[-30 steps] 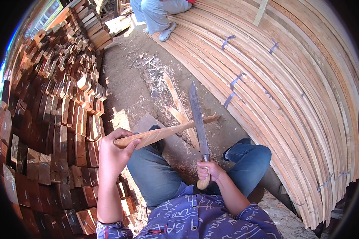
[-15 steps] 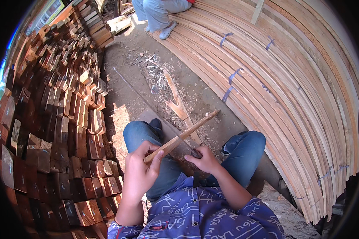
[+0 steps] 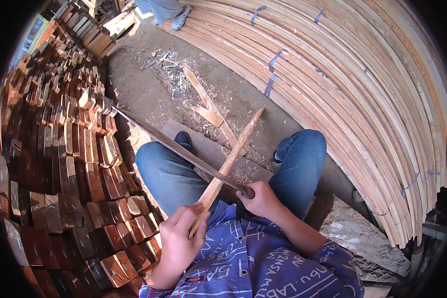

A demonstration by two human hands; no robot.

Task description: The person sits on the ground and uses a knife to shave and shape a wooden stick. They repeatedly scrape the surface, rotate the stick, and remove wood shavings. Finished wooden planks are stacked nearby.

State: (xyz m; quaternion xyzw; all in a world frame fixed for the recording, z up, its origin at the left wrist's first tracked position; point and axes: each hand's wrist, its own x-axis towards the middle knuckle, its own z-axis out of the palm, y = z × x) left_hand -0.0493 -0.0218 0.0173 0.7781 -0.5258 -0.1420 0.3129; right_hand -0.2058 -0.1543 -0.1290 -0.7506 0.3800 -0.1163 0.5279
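My left hand (image 3: pixel 183 236) grips the near end of a pale wooden stick (image 3: pixel 232 155), which slants up and away to the right and tapers to a point. In my right hand (image 3: pixel 259 199) is the handle of a long machete (image 3: pixel 170 142). Its dark blade lies across the stick, reaching far to the left over my left knee. Whether the edge touches the wood I cannot tell. Beneath both, between my bent legs, a flat board (image 3: pixel 256 172) rests on the ground.
Shavings and split wood pieces (image 3: pixel 206 99) litter the ground ahead. Stacked dark timber (image 3: pixel 59 174) rises on the left. Long pale planks (image 3: pixel 342 109), tied with blue strips, lie on the right. Another person's legs (image 3: pixel 161 10) show at the top. A rough log (image 3: pixel 365 236) sits by my right hip.
The stick now points more steeply away, with my left hand lower and closer to my body. The machete's blade shows broader and crosses the stick farther down. The whole view has shifted.
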